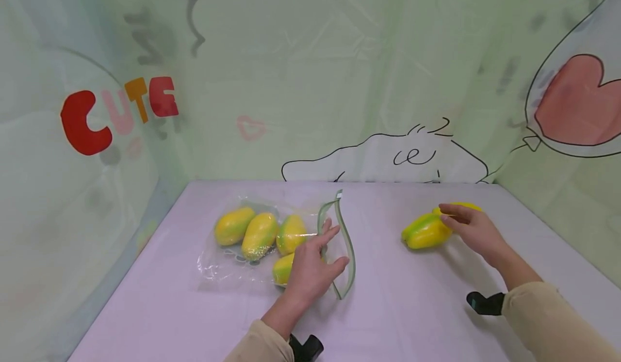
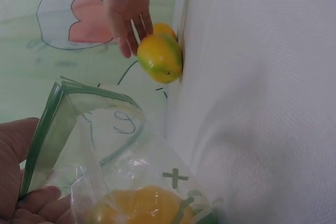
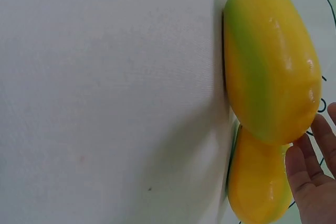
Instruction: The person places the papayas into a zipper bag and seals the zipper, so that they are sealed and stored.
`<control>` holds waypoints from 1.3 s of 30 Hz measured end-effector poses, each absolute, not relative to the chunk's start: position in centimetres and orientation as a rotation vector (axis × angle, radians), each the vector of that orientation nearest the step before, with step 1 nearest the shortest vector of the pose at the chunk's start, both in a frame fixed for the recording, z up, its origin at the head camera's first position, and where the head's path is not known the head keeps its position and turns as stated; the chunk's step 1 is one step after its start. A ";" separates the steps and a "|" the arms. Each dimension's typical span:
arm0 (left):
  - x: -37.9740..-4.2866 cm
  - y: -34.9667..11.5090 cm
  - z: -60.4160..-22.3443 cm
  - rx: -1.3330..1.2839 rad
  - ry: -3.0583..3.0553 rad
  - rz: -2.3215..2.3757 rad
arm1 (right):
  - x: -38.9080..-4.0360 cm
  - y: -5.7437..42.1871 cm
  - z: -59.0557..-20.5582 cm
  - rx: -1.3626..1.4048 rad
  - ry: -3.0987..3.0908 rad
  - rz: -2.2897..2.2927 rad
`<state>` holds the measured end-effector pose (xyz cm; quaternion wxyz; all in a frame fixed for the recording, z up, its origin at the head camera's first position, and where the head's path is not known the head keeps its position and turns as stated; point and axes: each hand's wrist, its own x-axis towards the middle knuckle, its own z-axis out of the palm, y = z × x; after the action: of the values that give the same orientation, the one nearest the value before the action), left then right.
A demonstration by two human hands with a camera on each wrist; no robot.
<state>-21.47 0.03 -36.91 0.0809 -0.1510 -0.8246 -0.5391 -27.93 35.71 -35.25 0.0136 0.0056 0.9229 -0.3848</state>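
Clear plastic forms our bag (image 1: 218, 270), lying on the table (image 1: 388, 308) with four fruits (image 1: 261, 236) inside. Off to its right, a near fruit (image 1: 427, 232) and a far fruit (image 1: 468, 205) lie close together. We judge the work past halfway: four in, two out, the mouth (image 1: 352, 259) not yet closed. Our left hand (image 1: 312, 267) is there, thumb and forefinger wide apart; whether it pinches the plastic, we cannot tell. Our right hand (image 1: 473, 232), fingers loose, is beside the outer pair, gripping neither.
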 end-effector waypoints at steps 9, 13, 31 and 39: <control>-21.4 0.0 -37.2 -0.462 -2.453 -1.652 | -27.7 35.5 -35.7 0.031 2.891 -1.156; -21.4 0.0 -37.1 -0.460 -2.457 -1.645 | -27.7 35.5 -35.8 0.028 2.900 -1.140; -21.5 0.0 -37.0 -0.459 -2.470 -1.627 | -27.4 35.8 -36.3 -0.016 2.906 -1.024; -21.6 0.0 -37.2 -0.460 -2.448 -1.649 | -26.7 37.2 -37.0 -0.188 2.823 -1.058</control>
<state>-21.63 -0.02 -37.17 0.0774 -0.1537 -0.8170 -0.5503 -26.69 37.16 -36.99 0.0606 -0.0620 0.9329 -0.3495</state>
